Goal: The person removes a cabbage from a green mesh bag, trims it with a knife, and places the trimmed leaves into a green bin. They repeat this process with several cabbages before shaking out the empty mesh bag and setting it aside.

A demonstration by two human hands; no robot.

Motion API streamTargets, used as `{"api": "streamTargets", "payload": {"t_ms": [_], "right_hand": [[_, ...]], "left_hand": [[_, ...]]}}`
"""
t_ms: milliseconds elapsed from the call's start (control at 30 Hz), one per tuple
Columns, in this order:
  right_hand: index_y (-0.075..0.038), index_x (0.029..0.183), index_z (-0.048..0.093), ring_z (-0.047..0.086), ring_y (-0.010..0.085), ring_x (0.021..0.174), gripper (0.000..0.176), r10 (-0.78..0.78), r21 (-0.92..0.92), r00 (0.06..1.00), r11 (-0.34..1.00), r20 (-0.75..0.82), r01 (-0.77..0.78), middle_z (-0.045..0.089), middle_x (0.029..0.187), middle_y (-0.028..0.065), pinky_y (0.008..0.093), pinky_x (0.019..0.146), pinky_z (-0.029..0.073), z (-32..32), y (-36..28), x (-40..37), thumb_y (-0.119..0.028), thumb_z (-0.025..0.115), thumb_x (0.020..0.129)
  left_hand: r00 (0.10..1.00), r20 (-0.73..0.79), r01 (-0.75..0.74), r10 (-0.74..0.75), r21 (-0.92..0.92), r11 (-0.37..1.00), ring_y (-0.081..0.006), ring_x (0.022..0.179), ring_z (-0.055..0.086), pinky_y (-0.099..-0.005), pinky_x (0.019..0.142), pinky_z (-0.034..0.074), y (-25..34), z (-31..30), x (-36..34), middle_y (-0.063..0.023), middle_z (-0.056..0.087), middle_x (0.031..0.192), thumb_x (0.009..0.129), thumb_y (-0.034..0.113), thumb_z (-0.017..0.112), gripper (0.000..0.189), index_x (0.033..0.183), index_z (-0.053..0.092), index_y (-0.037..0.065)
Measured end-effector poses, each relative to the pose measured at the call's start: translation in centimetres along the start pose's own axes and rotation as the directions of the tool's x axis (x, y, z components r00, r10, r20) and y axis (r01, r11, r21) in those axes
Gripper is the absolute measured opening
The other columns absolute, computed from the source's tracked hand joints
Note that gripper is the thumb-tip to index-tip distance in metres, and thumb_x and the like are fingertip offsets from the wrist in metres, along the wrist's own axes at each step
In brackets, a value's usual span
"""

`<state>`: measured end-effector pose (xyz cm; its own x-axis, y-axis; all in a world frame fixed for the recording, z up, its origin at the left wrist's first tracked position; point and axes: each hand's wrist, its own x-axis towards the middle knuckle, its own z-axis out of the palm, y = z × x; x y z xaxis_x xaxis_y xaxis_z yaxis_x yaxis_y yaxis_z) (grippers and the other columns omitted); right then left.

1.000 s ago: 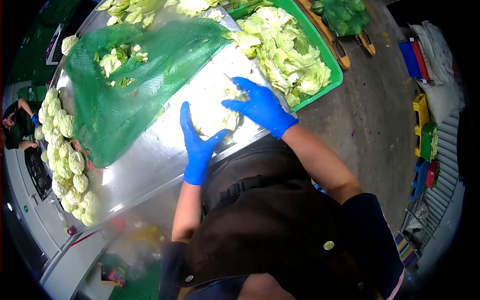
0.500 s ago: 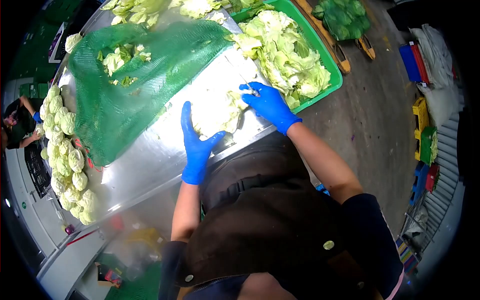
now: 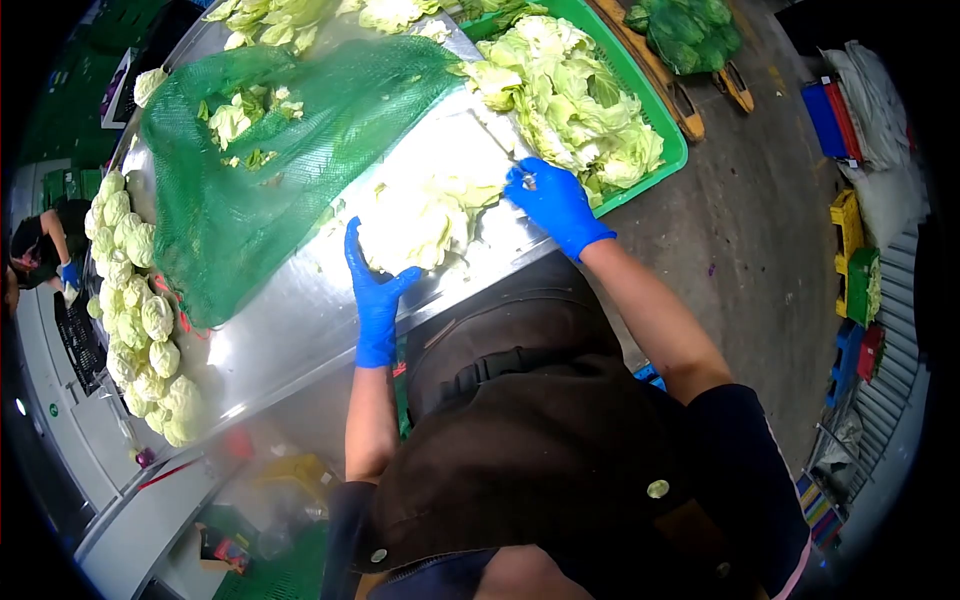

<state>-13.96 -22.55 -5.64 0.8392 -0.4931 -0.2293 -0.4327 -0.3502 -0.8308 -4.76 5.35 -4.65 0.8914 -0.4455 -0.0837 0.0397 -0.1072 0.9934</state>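
Observation:
A pale green cabbage [image 3: 415, 228] with loosened outer leaves lies on the metal table [image 3: 290, 345] in front of me. My left hand [image 3: 375, 300], in a blue glove, cups its near left side, thumb and fingers spread around it. To the right of the cabbage, my right hand [image 3: 553, 205], also gloved in blue, is closed around a small knife [image 3: 528, 181]. Most of the knife's handle is hidden in the fist. Beyond that hand, a green crate [image 3: 672, 160] holds a heap of cabbage leaves [image 3: 570, 95].
A green net sack [image 3: 250, 180] with leaf scraps spreads over the table. Trimmed cabbages [image 3: 135, 310] are piled along the left edge. Another person [image 3: 45, 245] works at far left. A wooden pallet [image 3: 655, 65] and a filled green net bag [image 3: 690, 35] are at upper right.
My right hand has moved slightly right and up, away from the cabbage. My left hand has shifted a little left and now sits closer around the cabbage.

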Motion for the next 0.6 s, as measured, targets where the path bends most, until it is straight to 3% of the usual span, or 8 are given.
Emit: {"api": "streamTargets", "payload": {"t_ms": [167,267,300,400,433,467,567,600], "right_hand": [[-0.010,0.145,0.040,0.062,0.0293,0.105,0.092,-0.077,0.048,0.980,0.996,0.183,0.070,0.056,0.131,0.0209,0.0391,0.090,0.050,0.6,-8.5,-2.0,-0.046,0.082,0.071],[-0.008,0.132,0.055,0.063,0.0267,0.104,0.073,-0.129,-0.059,0.977,0.988,0.168,0.140,0.058,0.128,0.0206,0.0382,0.089,0.051,3.5,-7.7,-1.7,-0.042,0.082,0.073],[-0.002,0.110,0.066,0.065,0.0358,0.096,0.056,-0.186,-0.008,0.967,0.982,0.173,0.190,0.066,0.106,0.0195,0.0434,0.084,0.051,4.2,-6.8,-1.6,-0.047,0.073,0.076],[-0.004,0.092,0.070,0.068,0.0329,0.081,0.038,-0.059,0.095,0.982,0.995,0.180,0.043,0.069,0.084,0.0151,0.0417,0.074,0.053,4.9,-4.9,-0.7,-0.040,0.070,0.079],[-0.006,0.081,0.069,0.067,0.0332,0.068,0.029,-0.282,0.220,0.959,0.937,0.018,0.271,0.067,0.072,0.0138,0.0414,0.065,0.052,6.0,-2.0,0.0,-0.035,0.067,0.080],[-0.005,0.077,0.067,0.066,0.0351,0.069,0.026,-0.111,0.294,0.976,0.954,0.187,0.052,0.066,0.074,0.0179,0.0421,0.063,0.051,4.1,-3.1,0.5,-0.030,0.064,0.080],[-0.002,0.075,0.065,0.065,0.0369,0.070,0.024,0.039,0.067,0.987,0.996,0.154,-0.050,0.065,0.075,0.0212,0.0423,0.064,0.051,2.9,-3.6,1.7,-0.025,0.062,0.079],[-0.002,0.075,0.065,0.064,0.0372,0.069,0.025,-0.098,0.023,0.994,0.995,0.055,0.097,0.065,0.075,0.0215,0.0427,0.065,0.051,3.1,-2.2,2.4,-0.027,0.062,0.079]], "left_hand": [[0.981,0.052,0.185,-0.186,0.018,0.982,-0.0269,0.135,0.035,-0.0385,0.110,0.035,1.4,-1.3,-0.2,-0.0149,0.032,0.147,0.065,0.013,0.086,0.108,0.150,0.019,0.003],[0.936,-0.048,0.347,-0.348,-0.025,0.937,-0.0292,0.135,0.034,-0.0390,0.111,0.033,2.6,0.0,0.8,-0.0195,0.032,0.146,0.069,0.017,0.086,0.108,0.149,0.016,-0.002],[0.947,-0.106,0.310,-0.304,0.045,0.950,-0.0310,0.137,0.031,-0.0394,0.113,0.029,1.4,0.2,1.0,-0.0233,0.027,0.148,0.072,0.022,0.085,0.109,0.148,0.014,-0.007],[0.955,-0.255,0.224,-0.149,0.295,0.929,-0.0297,0.132,0.039,-0.0378,0.110,0.033,-1.4,0.7,1.0,-0.0191,0.036,0.145,0.080,0.024,0.079,0.093,0.147,0.022,-0.005],[0.956,-0.274,0.220,-0.108,0.417,0.882,-0.0306,0.135,0.035,-0.0381,0.112,0.030,-0.6,1.1,0.8,-0.0223,0.031,0.147,0.081,0.029,0.078,0.095,0.147,0.020,-0.007],[0.951,-0.284,0.230,-0.125,0.374,0.898,-0.0306,0.136,0.034,-0.0380,0.112,0.029,-0.4,1.0,0.9,-0.0229,0.030,0.148,0.081,0.031,0.079,0.097,0.147,0.019,-0.007],[0.936,-0.304,0.268,-0.179,0.280,0.922,-0.0309,0.136,0.034,-0.0383,0.113,0.029,0.4,1.4,1.0,-0.0235,0.030,0.148,0.079,0.032,0.080,0.099,0.147,0.020,-0.007],[0.931,-0.297,0.298,-0.214,0.276,0.914,-0.0318,0.137,0.032,-0.0390,0.113,0.028,0.8,1.3,1.2,-0.0241,0.027,0.149,0.077,0.032,0.082,0.103,0.147,0.018,-0.007]]}}
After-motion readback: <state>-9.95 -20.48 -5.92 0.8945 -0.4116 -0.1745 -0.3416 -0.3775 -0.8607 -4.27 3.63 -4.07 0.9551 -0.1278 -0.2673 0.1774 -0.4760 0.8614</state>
